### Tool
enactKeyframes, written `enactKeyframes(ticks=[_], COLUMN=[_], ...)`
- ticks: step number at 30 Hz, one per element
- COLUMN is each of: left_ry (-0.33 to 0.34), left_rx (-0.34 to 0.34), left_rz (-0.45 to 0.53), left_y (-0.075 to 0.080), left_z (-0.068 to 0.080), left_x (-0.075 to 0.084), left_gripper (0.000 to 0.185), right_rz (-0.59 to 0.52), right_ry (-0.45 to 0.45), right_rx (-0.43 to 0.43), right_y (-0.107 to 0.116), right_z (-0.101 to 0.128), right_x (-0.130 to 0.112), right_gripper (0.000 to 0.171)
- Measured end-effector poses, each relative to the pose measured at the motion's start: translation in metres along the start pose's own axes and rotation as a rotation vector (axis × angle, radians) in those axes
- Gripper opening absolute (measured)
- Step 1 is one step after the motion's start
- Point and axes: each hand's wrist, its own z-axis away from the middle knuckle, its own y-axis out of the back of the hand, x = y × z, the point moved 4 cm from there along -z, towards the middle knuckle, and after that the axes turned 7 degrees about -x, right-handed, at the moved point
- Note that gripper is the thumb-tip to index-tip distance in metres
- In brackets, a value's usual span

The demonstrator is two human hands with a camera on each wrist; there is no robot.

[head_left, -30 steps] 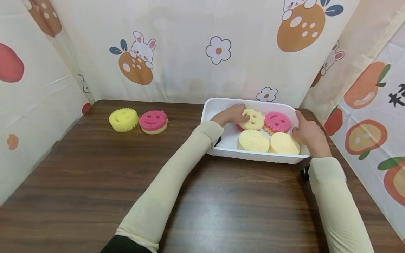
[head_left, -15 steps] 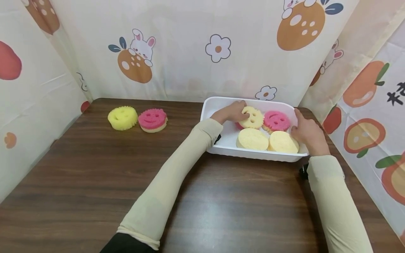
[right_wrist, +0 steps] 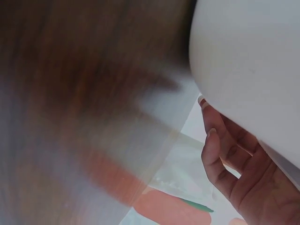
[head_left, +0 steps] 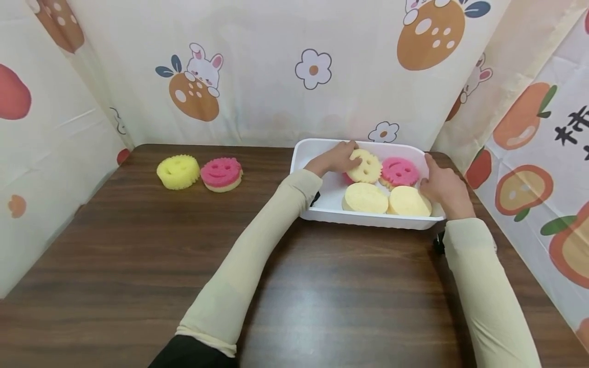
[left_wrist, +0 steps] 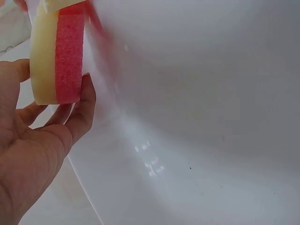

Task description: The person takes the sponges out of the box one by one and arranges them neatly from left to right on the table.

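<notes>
In the head view, my left hand [head_left: 335,158] reaches into a white plastic tray [head_left: 363,217] and holds a round smiley sponge [head_left: 367,166]. Its cream face, with cut-out eyes and mouth, shows upward. The left wrist view shows the sponge's pink layer [left_wrist: 69,61], with the thumb on the cream side and fingertips against the pink. My right hand [head_left: 448,191] grips the tray's right rim; in the right wrist view its fingers [right_wrist: 217,157] lie along the outside wall. Beside the held sponge sits a pink smiley sponge [head_left: 399,171]. Two plain cream sponges [head_left: 365,198] lie at the tray's front.
On the brown wooden table [head_left: 138,266], at the back left, lie a yellow smiley sponge [head_left: 178,172] and a pink-topped smiley sponge [head_left: 222,174]. Printed curtains [head_left: 262,97] close off the back and both sides, right behind the tray.
The head view has shifted slightly. Both hands keep their holds, and the sponges stay in nearly the same places in the tray and on the table.
</notes>
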Motion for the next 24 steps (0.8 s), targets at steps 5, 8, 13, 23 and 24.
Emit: enactKeyframes(ticks=[5,8,13,23,24], left_ry=[-0.018,-0.027,-0.031,0.001,0.002], left_rx=[0.003,0.009,0.035,0.061,0.068], left_rz=[-0.013,-0.017,-0.027,0.013,0.018], left_y=[0.0013,0.0021,0.0027,0.0029,0.0033], left_z=[-0.0001,-0.0003,-0.0004,-0.0005,-0.0002], left_x=[0.0001,0.0008,0.0013,0.0037,0.0040], left_gripper=[0.045,0.045,0.043,0.043,0.043], right_rz=[-0.003,-0.007,-0.007,0.008,0.008], right_ry=[-0.010,-0.017,-0.020,-0.008,-0.006], right_rx=[-0.013,-0.016,-0.018,-0.006,-0.006], right_y=[0.0010,0.0017,0.0012,0.0017,0.0018], right_z=[0.0000,0.0007,0.0012,0.0038,0.0039], right_x=[-0.0017,-0.0021,-0.0026,-0.0048,-0.0049], right_gripper=[0.081,0.081,0.079,0.079,0.079])
